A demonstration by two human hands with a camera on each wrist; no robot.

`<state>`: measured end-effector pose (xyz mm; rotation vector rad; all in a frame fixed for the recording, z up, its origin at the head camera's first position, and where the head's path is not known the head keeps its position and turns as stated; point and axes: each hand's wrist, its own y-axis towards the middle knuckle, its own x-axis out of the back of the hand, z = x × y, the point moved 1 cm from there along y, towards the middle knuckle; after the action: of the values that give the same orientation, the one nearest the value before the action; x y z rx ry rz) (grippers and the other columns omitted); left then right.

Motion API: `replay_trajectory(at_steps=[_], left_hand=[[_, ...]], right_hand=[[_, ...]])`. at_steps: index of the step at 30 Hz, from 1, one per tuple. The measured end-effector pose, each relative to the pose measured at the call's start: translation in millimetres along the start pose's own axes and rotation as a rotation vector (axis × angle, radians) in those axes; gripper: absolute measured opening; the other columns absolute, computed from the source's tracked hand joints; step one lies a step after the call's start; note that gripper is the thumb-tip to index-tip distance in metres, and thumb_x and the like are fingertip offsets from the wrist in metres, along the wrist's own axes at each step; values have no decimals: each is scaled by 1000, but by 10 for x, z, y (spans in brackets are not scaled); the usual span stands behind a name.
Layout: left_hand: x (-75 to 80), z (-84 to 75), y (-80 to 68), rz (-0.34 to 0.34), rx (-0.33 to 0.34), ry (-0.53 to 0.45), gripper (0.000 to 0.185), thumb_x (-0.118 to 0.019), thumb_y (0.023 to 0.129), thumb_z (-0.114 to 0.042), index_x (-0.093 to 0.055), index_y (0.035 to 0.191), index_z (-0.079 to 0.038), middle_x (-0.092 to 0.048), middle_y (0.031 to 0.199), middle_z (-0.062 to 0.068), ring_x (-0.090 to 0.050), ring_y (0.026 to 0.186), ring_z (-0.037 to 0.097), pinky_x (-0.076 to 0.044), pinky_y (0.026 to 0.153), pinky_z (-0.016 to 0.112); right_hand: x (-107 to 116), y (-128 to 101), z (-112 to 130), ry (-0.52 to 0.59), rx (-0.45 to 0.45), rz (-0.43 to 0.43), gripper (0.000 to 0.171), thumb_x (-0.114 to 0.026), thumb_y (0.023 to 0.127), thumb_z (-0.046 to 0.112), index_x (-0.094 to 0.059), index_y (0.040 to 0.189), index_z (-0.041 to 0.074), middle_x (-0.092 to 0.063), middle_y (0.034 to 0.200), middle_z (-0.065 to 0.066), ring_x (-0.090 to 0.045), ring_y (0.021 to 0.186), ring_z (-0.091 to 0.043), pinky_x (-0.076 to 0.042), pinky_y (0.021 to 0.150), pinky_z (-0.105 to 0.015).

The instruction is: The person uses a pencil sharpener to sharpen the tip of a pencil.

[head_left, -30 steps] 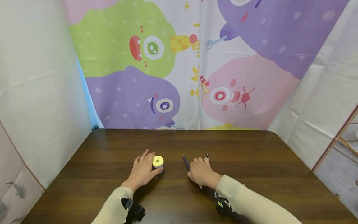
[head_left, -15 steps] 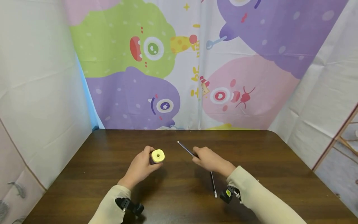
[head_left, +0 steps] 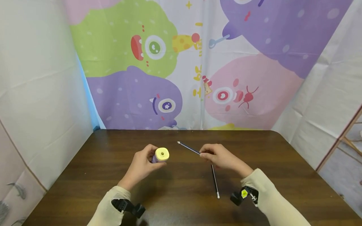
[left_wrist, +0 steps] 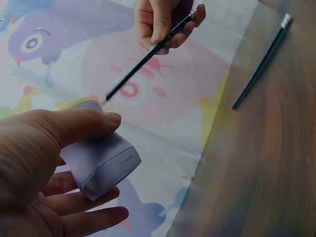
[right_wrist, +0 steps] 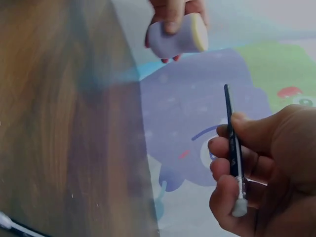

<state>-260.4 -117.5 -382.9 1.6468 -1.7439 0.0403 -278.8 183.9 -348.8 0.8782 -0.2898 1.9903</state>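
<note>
My left hand (head_left: 140,164) holds a purple pencil sharpener (left_wrist: 101,160) between thumb and fingers, raised over the table. Its yellow top (head_left: 162,154), with a round hole in the middle, faces up toward the head camera. To the right, my right hand (head_left: 222,157) pinches a dark pencil (head_left: 188,147) whose pale tip points left toward the sharpener. The right wrist view shows this pencil's white eraser end (right_wrist: 240,207) near the curled fingers. In the head view a gap separates the pencil tip from the sharpener. A second dark pencil (head_left: 215,183) lies on the table below the right hand.
The brown wooden table (head_left: 113,147) spreads under both hands. Behind it hangs a curtain (head_left: 192,110) with cartoon monsters, and pale cloth walls (head_left: 42,78) flank both sides. A black camera (head_left: 138,210) is strapped to the left wrist, another (head_left: 237,197) to the right.
My left hand has gripped the sharpener and lifted it off the table. My right hand has picked up one pencil and moved up and right, uncovering the other pencil.
</note>
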Motion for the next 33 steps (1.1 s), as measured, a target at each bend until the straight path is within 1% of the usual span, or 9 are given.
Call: replay_trajectory(at_steps=[5, 8, 12, 15, 19, 21, 24, 30, 33], left_hand=[[17, -36, 16, -2, -15, -38, 45, -92, 67, -6, -67, 104, -3, -73, 96, 10, -67, 82, 20, -56, 74, 37], [31, -55, 19, 10, -15, -67, 45, -92, 66, -7, -70, 105, -2, -72, 95, 9, -65, 79, 18, -55, 72, 36], [42, -74, 20, 26, -23, -113, 48, -93, 66, -7, -72, 108, -1, -72, 99, 10, -64, 78, 15, -55, 70, 33], [43, -91, 18, 32, -44, -144, 49, -93, 64, -6, -73, 109, 0, -72, 99, 10, -63, 78, 15, -54, 69, 30], [43, -117, 10, 45, -68, -159, 50, -94, 63, -7, -74, 108, 0, -71, 94, 7, -61, 79, 14, -53, 68, 30], [40, -126, 3, 52, -68, -157, 50, -95, 62, -8, -75, 108, -1, -70, 91, 5, -61, 78, 14, -53, 68, 30], [32, -134, -3, 57, -59, -149, 50, -95, 60, -9, -76, 106, -3, -69, 88, 2, -60, 77, 13, -52, 66, 30], [14, -149, -21, 71, -28, -166, 52, -96, 58, -10, -77, 106, -5, -70, 89, 2, -61, 78, 15, -53, 66, 28], [9, -158, -32, 78, -6, -175, 52, -96, 59, -11, -77, 107, -4, -72, 93, 4, -62, 78, 16, -54, 67, 28]], right_hand=[[40, -75, -21, 97, -14, -58, 10, -61, 99, 9, -68, 99, 2, -53, 70, -3, -42, 48, -12, -36, 42, -24], [54, -121, -47, 153, -27, -103, 11, -62, 99, 10, -70, 99, 1, -52, 69, -6, -40, 50, -10, -35, 45, -24], [51, -178, -93, 258, -18, -187, 13, -64, 96, 6, -70, 96, -6, -53, 67, -6, -41, 51, -11, -34, 46, -23], [46, -223, -113, 294, 17, -240, 11, -66, 92, 1, -69, 93, -10, -53, 64, -2, -40, 51, -9, -32, 45, -22], [35, -281, -109, 259, 95, -270, 6, -69, 89, -2, -72, 88, -8, -52, 63, 1, -38, 51, -5, -31, 44, -22], [24, -300, -103, 233, 135, -280, 3, -71, 87, -4, -74, 86, -5, -54, 64, 2, -39, 51, -4, -31, 44, -21], [-1, -311, -103, 201, 173, -279, 5, -72, 84, -6, -76, 85, -2, -59, 67, 4, -41, 51, -3, -34, 44, -21], [-62, -292, -99, 185, 177, -275, 8, -75, 81, -6, -78, 82, 1, -67, 72, 3, -45, 54, -3, -36, 47, -20], [-71, -296, -86, 202, 158, -280, 8, -75, 80, -7, -78, 81, 1, -65, 69, 3, -44, 52, -3, -35, 44, -20]])
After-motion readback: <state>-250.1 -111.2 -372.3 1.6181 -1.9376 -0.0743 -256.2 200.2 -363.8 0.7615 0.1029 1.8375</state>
